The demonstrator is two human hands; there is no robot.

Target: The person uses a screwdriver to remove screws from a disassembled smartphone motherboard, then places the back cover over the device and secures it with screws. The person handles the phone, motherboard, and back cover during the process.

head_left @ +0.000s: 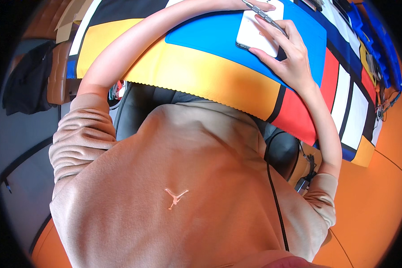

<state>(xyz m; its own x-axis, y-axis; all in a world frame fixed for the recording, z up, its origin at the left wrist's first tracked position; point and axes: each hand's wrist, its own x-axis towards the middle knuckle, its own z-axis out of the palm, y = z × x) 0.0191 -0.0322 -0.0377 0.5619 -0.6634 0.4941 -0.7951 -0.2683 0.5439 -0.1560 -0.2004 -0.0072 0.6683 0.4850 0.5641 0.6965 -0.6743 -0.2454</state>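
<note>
A white smartphone [257, 35], back side up, lies tilted on a bright blue mat [210, 39]. At the top edge of the view, my left hand [253, 5] reaches over the far end of the phone with one digit stretched across it. The picture's edge cuts off its other fingers. My right hand [291, 57] is bent around a slim grey metal tool [265, 17] with a ridged shaft, which slants over the phone. Its thumb touches the phone's near edge. What the tool's ends look like cannot be made out.
A colour-block cloth [183, 80] in yellow, red, white and black covers the table, its scalloped edge close to my body. Blue material [386, 49] and cables [388, 107] are at the right. A black cable [272, 178] hangs down my front. Left stands a brown seat [58, 71] with dark fabric [29, 80].
</note>
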